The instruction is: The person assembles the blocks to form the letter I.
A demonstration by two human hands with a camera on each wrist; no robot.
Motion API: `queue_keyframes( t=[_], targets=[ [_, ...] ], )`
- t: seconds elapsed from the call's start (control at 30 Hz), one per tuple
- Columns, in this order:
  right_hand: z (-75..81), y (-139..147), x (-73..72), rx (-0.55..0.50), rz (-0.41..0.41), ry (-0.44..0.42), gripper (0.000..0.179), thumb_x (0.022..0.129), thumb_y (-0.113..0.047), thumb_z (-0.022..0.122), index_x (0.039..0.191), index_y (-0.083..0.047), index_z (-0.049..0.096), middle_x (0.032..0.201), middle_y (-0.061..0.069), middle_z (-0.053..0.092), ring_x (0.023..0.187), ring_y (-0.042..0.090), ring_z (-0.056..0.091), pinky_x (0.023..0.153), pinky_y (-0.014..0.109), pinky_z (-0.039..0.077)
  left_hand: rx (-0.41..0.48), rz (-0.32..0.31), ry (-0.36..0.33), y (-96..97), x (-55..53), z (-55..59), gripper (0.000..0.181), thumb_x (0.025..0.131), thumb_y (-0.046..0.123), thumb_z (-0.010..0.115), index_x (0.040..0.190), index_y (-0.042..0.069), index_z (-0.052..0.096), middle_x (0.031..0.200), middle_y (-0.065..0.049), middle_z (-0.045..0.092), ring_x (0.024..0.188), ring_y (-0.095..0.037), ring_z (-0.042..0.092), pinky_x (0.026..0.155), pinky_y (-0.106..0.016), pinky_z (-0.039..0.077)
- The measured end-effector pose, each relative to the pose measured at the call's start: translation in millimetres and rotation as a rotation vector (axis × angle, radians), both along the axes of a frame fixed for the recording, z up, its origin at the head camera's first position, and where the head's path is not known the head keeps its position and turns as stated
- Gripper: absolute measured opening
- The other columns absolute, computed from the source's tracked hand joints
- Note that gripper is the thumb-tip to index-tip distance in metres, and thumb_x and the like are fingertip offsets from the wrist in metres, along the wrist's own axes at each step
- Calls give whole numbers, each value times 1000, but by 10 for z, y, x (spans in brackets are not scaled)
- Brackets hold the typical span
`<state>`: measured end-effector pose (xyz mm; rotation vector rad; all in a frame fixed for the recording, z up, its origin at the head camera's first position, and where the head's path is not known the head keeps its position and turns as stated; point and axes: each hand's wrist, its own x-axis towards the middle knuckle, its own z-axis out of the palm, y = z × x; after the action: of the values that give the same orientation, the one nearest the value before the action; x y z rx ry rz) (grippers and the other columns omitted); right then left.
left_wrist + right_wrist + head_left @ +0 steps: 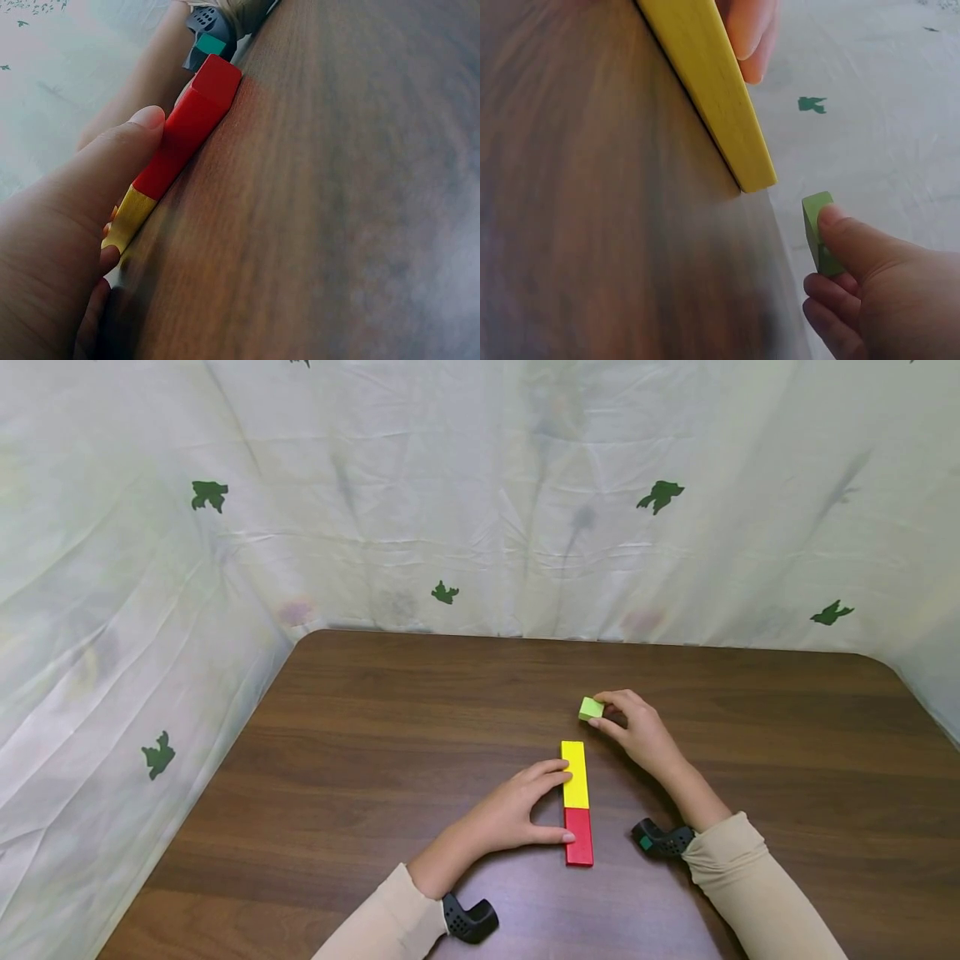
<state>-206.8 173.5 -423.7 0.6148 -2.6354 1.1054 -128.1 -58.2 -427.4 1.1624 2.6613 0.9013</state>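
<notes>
A yellow block (pixel 575 781) and a red block (pixel 579 843) lie end to end on the table in one straight line. My left hand (pixel 517 810) rests against their left side, two fingertips on the yellow block and the thumb on the red one. In the left wrist view the thumb tip touches the side of the red block (pixel 176 142). My right hand (pixel 641 731) pinches a small light green block (pixel 590 708) between thumb and fingers, just beyond the yellow block's far end. The right wrist view shows the green block (pixel 821 232) apart from the yellow block (pixel 712 90).
The brown wooden table (pixel 405 710) has rounded far corners. A pale cloth (pixel 480 485) with green leaf-like patches hangs behind it and along the left. Each wrist bears a black camera, the right one (pixel 660 839) close to the red block.
</notes>
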Motion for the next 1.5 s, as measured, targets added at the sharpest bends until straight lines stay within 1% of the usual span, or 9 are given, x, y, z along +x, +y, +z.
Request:
queue_keyframes(
  t=[0.23,0.57,0.73,1.13,1.5],
  targets=[
    [5,-51,-2,-13,20,-9,38,76,-10,71,110,1,58,104,14,54,84,24,53,77,41,46,9,-6,17,-3,-6,-9,71,77,47,66,132,10,43,138,-1,34,124,-14,33,100,-29,30],
    [-7,-105,-1,9,39,-44,36,80,-14,68,112,-1,58,107,13,53,88,24,52,80,40,46,4,-7,14,-6,-6,-1,71,77,48,66,133,10,43,138,-2,35,124,-15,34,100,-30,30],
    [1,-112,7,10,46,-53,36,81,-13,67,113,0,57,109,14,53,91,25,53,81,41,45,4,-10,15,-4,-5,11,71,77,47,66,133,10,43,138,-2,35,124,-15,34,100,-30,30],
    [4,-167,19,3,73,-87,35,81,-10,67,112,1,56,110,16,53,93,28,56,82,41,46,-7,-4,-11,-9,3,14,71,77,49,64,134,12,42,139,-1,34,125,-15,33,100,-30,30],
    [-19,-190,1,25,84,-102,36,79,-12,69,112,-1,58,110,13,55,97,27,54,84,41,45,-10,-3,-26,-13,7,26,71,77,49,64,134,12,42,139,-1,33,125,-14,33,100,-30,30]
  ],
)
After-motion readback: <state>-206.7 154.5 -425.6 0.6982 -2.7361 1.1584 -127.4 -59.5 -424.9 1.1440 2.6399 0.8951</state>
